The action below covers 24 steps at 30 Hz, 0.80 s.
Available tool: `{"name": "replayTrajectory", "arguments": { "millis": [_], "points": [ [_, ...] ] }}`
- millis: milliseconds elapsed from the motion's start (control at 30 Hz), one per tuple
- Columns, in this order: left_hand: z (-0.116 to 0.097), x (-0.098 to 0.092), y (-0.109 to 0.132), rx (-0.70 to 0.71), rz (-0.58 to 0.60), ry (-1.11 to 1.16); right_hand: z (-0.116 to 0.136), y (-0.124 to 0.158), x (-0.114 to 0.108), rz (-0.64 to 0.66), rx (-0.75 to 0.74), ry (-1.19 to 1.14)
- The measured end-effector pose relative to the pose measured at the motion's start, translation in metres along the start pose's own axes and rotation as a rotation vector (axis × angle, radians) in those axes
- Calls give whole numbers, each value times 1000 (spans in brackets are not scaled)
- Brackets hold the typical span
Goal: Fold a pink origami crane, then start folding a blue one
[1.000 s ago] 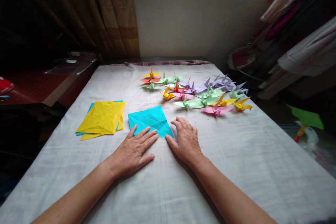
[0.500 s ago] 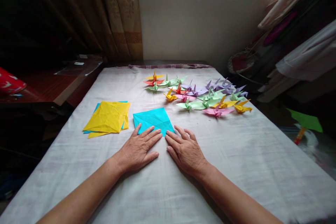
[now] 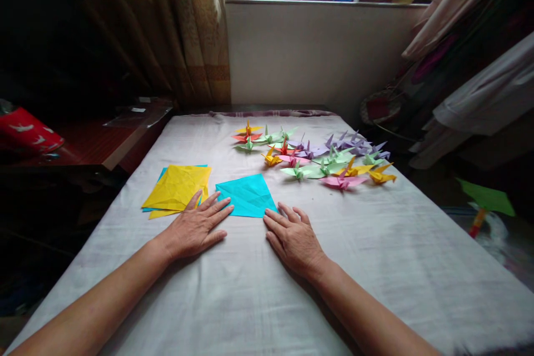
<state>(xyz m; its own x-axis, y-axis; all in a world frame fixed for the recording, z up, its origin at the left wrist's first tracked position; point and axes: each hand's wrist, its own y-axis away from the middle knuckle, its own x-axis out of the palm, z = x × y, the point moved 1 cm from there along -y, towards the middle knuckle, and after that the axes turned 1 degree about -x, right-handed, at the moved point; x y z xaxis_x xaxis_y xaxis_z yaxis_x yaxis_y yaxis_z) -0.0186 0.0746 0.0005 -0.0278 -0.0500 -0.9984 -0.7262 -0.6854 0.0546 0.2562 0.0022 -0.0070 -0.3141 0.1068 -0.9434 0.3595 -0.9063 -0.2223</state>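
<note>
A creased blue sheet of origami paper (image 3: 248,196) lies flat on the cloth in front of me. My left hand (image 3: 199,226) is open, palm down, its fingertips over the sheet's left edge and close to the stack of papers. My right hand (image 3: 292,233) lies open and flat, fingertips touching the sheet's near right corner. To the left is a loose stack of yellow and blue papers (image 3: 175,186), a wrinkled yellow one on top. Neither hand grips anything.
Several folded paper cranes (image 3: 311,156) in many colours stand at the back right of the cloth-covered table (image 3: 267,283). A side table (image 3: 89,144) with a red patterned object (image 3: 29,132) is at left. Clothes (image 3: 488,89) hang at right.
My left hand has slid left across the blue paper, toward the stack, uncovering more of the sheet. My right hand stays in place. The view has tilted up, showing more of the window.
</note>
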Motion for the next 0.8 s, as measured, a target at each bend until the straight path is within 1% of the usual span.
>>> {"name": "replayTrajectory", "arguments": {
  "millis": [167, 267, 367, 433, 467, 500, 567, 633, 700, 800],
  "points": [
    [10, -6, 15, -86, 6, -66, 0, 0, 1, -26, -12, 2],
    [9, -11, 19, -124, -23, -99, 0, 0, 1, -35, -14, 0],
    [-9, -12, 14, -176, -128, -135, 1, -1, 0, -19, -8, -7],
    [-30, -10, 5, -221, -215, -131, 1, -1, 0, -10, -6, -9],
    [-42, -7, -1, -200, -227, -111, 1, -1, -1, -8, -5, -10],
    [-53, -4, -7, -153, -219, -79, 2, -1, -1, -7, -5, -10],
    [-72, 2, -19, -70, -164, -8, 2, -1, -2, -1, -1, -12],
    [-81, 6, -28, -57, -112, 34, 2, -1, -2, 14, 4, -14],
    [-79, 8, -32, -70, -85, 53, 1, -1, -3, 28, 7, -17],
    [-64, 8, -30, -113, -46, 57, 2, -1, -3, 28, 7, -21]
  ]
}}
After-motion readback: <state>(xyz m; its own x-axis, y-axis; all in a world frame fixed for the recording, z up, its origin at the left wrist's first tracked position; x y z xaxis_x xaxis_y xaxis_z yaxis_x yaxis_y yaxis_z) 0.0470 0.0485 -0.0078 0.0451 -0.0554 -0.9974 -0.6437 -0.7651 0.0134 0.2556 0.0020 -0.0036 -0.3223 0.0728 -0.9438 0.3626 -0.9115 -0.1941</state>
